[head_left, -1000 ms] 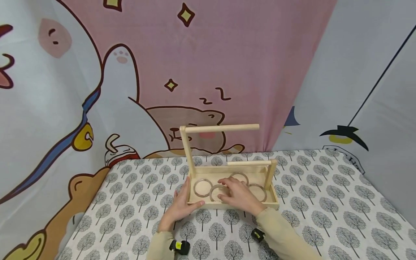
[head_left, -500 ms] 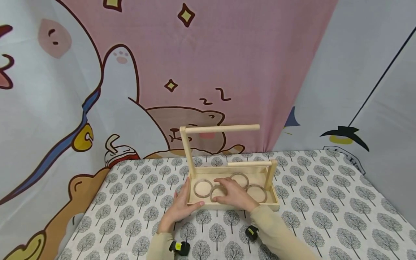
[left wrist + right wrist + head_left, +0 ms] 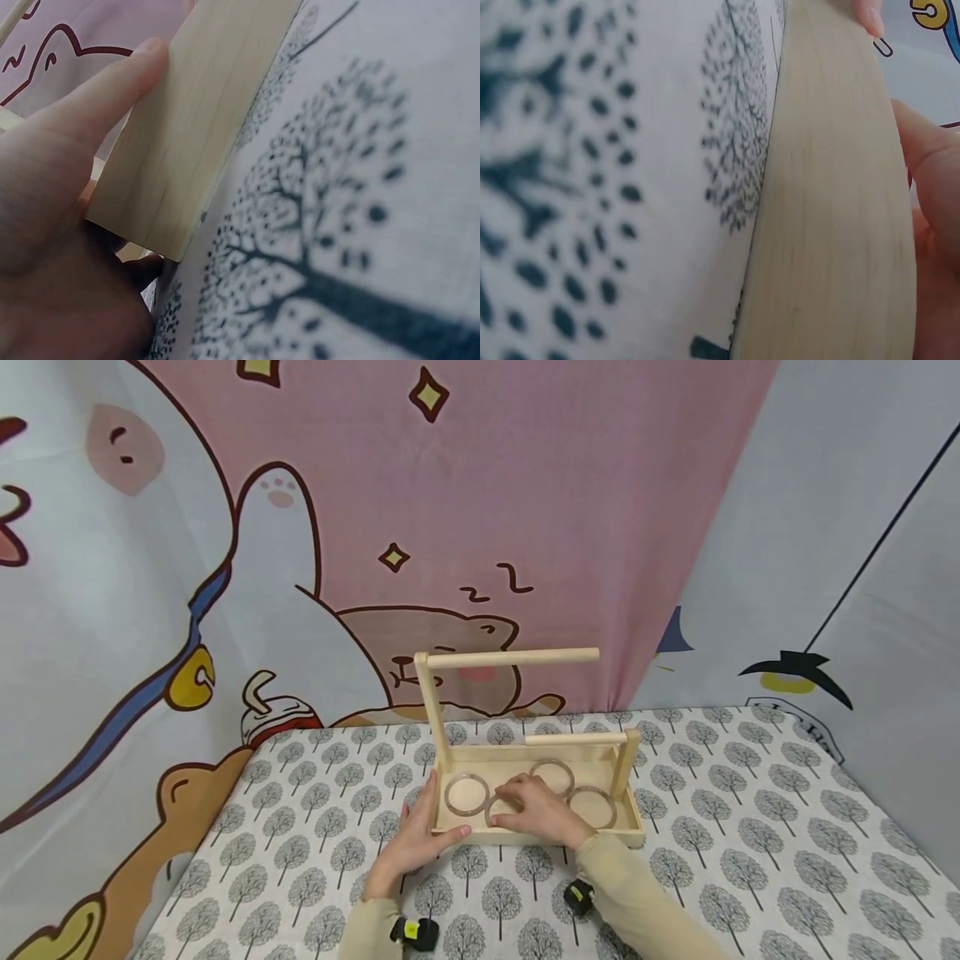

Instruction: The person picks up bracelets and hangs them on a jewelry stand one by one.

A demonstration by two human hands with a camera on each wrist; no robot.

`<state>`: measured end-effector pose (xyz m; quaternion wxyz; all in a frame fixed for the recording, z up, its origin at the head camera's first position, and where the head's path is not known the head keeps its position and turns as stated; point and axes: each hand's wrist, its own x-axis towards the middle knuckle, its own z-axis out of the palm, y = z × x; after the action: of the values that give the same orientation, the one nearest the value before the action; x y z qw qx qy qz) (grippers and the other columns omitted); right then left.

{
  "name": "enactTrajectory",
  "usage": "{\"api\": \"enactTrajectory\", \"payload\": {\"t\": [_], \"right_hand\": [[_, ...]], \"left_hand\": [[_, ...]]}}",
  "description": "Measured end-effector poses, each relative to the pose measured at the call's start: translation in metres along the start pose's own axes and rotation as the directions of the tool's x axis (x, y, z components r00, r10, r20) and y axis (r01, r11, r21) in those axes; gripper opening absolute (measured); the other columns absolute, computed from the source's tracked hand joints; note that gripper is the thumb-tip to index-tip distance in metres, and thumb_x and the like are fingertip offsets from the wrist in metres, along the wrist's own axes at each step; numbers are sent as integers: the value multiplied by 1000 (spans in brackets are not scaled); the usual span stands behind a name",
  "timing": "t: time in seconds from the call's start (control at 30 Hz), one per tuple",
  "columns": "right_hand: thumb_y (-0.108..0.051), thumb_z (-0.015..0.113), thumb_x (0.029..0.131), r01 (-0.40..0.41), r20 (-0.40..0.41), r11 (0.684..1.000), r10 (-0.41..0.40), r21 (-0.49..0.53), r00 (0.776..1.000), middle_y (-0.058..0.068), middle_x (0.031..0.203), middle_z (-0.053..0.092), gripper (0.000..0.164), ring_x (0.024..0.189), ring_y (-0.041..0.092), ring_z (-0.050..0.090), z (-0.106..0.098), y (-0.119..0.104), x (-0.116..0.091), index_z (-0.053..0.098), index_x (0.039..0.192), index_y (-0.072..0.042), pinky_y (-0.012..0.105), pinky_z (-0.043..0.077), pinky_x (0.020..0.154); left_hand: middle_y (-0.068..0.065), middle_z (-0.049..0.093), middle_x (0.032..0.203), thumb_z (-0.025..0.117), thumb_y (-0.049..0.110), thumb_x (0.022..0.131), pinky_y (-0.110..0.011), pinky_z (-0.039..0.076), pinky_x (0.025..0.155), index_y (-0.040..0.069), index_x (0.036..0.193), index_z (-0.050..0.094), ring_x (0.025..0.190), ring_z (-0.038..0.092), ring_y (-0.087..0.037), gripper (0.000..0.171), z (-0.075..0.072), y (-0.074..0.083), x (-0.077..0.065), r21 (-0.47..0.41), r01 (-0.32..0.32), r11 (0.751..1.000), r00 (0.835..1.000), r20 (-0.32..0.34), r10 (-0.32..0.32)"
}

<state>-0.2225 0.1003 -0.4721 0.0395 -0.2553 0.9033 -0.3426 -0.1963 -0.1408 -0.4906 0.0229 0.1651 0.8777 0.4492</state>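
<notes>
A light wooden tray (image 3: 465,836) carries a tall L-shaped bar (image 3: 510,657) at its left end and a shorter bar (image 3: 577,739) at its right. My left hand (image 3: 417,827) grips the tray's front left corner, thumb over the front edge and fingers along the side. Inside the tray, my right hand (image 3: 536,812) has its fingers and thumb curled at a translucent brownish bangle (image 3: 488,810), hiding that ring's right part. Around it lie a left bangle (image 3: 447,797), a rear bangle (image 3: 552,761) and a right bangle (image 3: 614,814).
A cloth with a grey tree pattern (image 3: 315,877) covers the table under the tray. Behind it hangs a curtain (image 3: 570,527) with cartoon animals. Black wrist cameras sit at the left cuff (image 3: 415,932) and the right cuff (image 3: 579,897).
My right hand has shifted slightly left and its fingers have drawn in toward the thumb over the front bangle. The left bangle has slid slightly left. My left hand keeps its place.
</notes>
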Motion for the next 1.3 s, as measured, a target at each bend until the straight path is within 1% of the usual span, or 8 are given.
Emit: {"api": "enactTrajectory", "payload": {"t": [0.1,0.33,0.5,0.67,0.8,0.9,1.17,1.3], "right_hand": [[-36,75,83,5,19,1000,-6,5,1000,20,120,56,60,108,34,53,-1,0,1,61,124,5,52,45,93],[-37,77,81,-17,57,1000,17,1,998,22,125,53,67,115,37,48,-6,-2,1,58,127,8,58,40,96],[-33,80,79,-13,66,1000,14,-26,998,21,125,52,66,117,38,46,-6,0,4,59,126,8,55,38,100],[-27,83,75,-38,62,999,40,-38,997,19,124,51,65,116,35,46,-4,1,8,60,125,7,52,38,101],[-21,85,72,-44,46,997,47,-58,998,17,121,53,62,115,34,47,-2,1,10,62,123,7,50,40,99],[-20,87,70,-51,33,996,54,-77,998,16,119,53,63,113,33,48,-1,1,11,63,122,7,48,41,98],[-31,86,70,-76,-14,989,75,-125,997,14,113,53,74,103,28,51,2,-3,11,59,127,6,43,49,87],[-31,87,69,-93,-5,990,93,-110,996,13,115,52,76,102,26,51,3,-3,12,57,131,2,44,49,86]], "left_hand": [[-25,8,157,73,38,84,-69,-8,106,-4,152,4,141,11,-46,106,0,1,0,-2,1,1000,1000,0,-1],[-26,8,157,73,38,84,-68,-7,106,-5,152,4,141,11,-46,106,0,2,-1,-2,10,1000,1000,-3,-10],[-26,8,157,73,38,84,-69,-8,105,-4,152,3,141,10,-46,106,0,2,-1,-4,7,1000,1000,0,-7],[-25,7,157,73,38,84,-69,-8,105,-4,152,3,141,9,-46,106,-1,2,-1,-6,4,1000,1000,3,-4],[-25,8,157,73,38,84,-69,-8,105,-4,152,3,141,9,-46,106,-1,3,-1,-11,7,1000,1000,5,-7],[-25,9,157,73,38,84,-69,-8,105,-4,152,3,141,10,-46,106,-1,2,-1,-8,7,1000,1000,4,-7],[-26,8,157,72,40,84,-68,-7,106,-5,152,4,141,10,-46,106,-1,0,0,11,10,1000,1000,7,-10],[-25,8,157,72,40,84,-68,-8,106,-5,152,4,141,10,-46,106,0,-1,1,12,10,1000,1000,8,-10]]}}
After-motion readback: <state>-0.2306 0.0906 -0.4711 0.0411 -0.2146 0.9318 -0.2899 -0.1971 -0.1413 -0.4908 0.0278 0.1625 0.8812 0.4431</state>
